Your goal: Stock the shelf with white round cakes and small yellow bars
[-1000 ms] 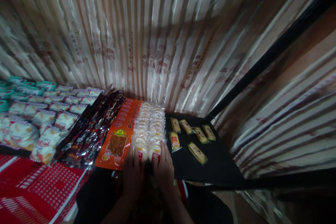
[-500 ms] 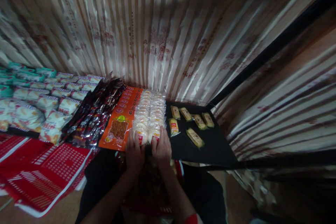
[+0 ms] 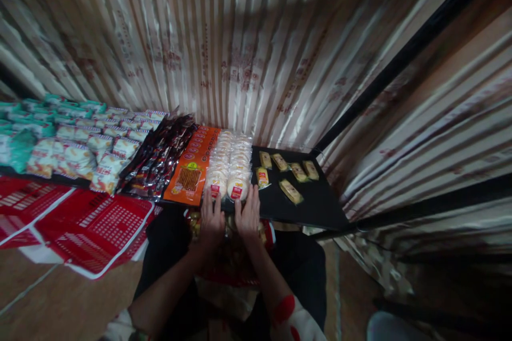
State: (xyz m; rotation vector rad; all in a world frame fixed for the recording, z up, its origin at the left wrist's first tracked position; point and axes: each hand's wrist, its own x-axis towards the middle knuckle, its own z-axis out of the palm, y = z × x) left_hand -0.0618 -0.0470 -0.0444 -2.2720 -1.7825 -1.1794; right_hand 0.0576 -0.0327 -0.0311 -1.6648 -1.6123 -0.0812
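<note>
Glossy round cracker packs [image 3: 229, 168] | left hand [image 3: 212, 219], right hand [image 3: 248, 217] | fingers flat, apparently gripping nothing

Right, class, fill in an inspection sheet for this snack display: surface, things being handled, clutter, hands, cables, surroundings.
Surface: black shelf, mostly covered in packets, bare at its right end.
Things handled: two rows of round white wrapped cakes, running to the shelf's front edge.
Clutter: orange packets, dark foil packets, yellow bars, white-and-red bags, teal bags; red mesh panels below left.
Hands: left hand and right hand side by side, fingers extended, touching the nearest cakes.
Cables: nothing seen.
Surroundings: striped curtain behind, black pole at right, wooden floor.
</note>
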